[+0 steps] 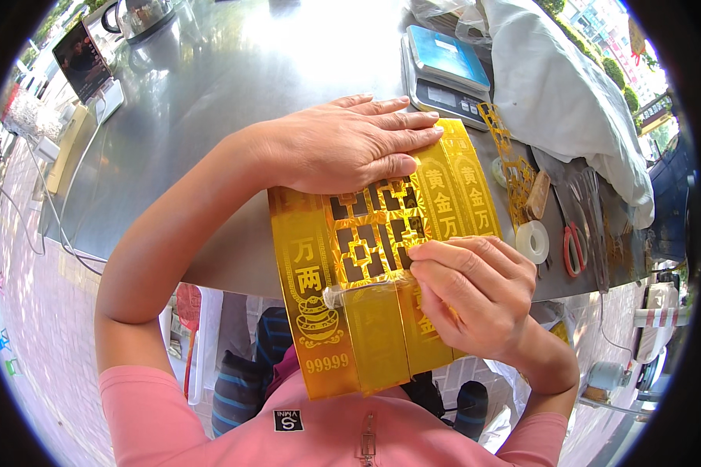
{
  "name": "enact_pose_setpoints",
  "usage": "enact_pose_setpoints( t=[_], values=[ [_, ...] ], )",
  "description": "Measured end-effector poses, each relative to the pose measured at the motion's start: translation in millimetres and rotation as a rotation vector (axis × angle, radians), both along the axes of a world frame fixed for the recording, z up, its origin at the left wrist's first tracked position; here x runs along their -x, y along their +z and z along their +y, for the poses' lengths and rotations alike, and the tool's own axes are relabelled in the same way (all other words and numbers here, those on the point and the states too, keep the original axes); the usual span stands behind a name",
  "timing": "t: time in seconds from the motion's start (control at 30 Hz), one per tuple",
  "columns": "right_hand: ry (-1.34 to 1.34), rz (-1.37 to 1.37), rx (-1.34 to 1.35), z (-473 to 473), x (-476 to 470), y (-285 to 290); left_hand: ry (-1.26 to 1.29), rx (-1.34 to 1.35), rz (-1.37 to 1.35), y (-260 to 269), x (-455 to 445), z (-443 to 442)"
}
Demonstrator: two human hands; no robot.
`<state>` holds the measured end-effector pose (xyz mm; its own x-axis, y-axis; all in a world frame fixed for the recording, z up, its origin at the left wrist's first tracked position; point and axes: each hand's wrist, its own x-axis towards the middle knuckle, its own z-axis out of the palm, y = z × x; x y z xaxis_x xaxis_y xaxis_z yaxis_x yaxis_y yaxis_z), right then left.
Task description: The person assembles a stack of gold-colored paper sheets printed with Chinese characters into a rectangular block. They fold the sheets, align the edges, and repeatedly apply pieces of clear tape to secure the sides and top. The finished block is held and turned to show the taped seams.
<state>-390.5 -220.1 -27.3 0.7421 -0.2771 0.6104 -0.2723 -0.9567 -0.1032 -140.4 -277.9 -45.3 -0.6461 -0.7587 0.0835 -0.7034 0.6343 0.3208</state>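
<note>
Several gold foil paper strips (327, 373) with printed characters lie side by side, overhanging the table's near edge. Across them is a gold cutwork strip (359, 245) with dark square openings. My left hand (350, 146) lies flat on the upper part of the strips, palm down, fingers slightly apart. Thumb and forefinger of my right hand (473, 292) come together at the cutwork's right edge; whether they pinch anything is hidden. A piece of clear tape (334, 298) crosses the strips below the cutwork, its left end crumpled.
On the metal table (210, 111) are a digital scale (453, 99), a tape roll (531, 242), red-handled scissors (573, 248) and more gold cutwork (502, 140). White cloth (561, 87) covers the right side. A phone (82, 61) and glass kettle (140, 17) stand far left.
</note>
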Motion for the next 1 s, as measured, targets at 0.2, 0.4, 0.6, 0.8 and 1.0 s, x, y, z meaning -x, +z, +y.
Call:
enact_pose_setpoints(
  t=[0.2, 0.4, 0.6, 0.8, 1.0],
  values=[
    [0.003, 0.012, 0.012, 0.0, 1.3, -1.1, 0.007, 0.005, 0.017, -1.8, 0.4, -0.1],
    [0.01, 0.029, 0.013, 0.2, 2.0, -0.4, 0.01, 0.035, 0.024, -5.2, 0.1, -0.5],
    [0.019, 0.056, 0.017, 0.7, 2.1, 0.4, 0.009, 0.049, 0.019, -6.2, 0.3, -1.2],
    [0.017, 0.081, 0.011, 1.1, 2.8, 0.8, 0.007, 0.042, 0.025, -5.4, 0.3, -0.9],
    [0.01, 0.092, 0.011, 1.7, 2.6, 1.8, -0.002, 0.035, 0.009, -3.8, -0.2, -0.4]
  ],
)
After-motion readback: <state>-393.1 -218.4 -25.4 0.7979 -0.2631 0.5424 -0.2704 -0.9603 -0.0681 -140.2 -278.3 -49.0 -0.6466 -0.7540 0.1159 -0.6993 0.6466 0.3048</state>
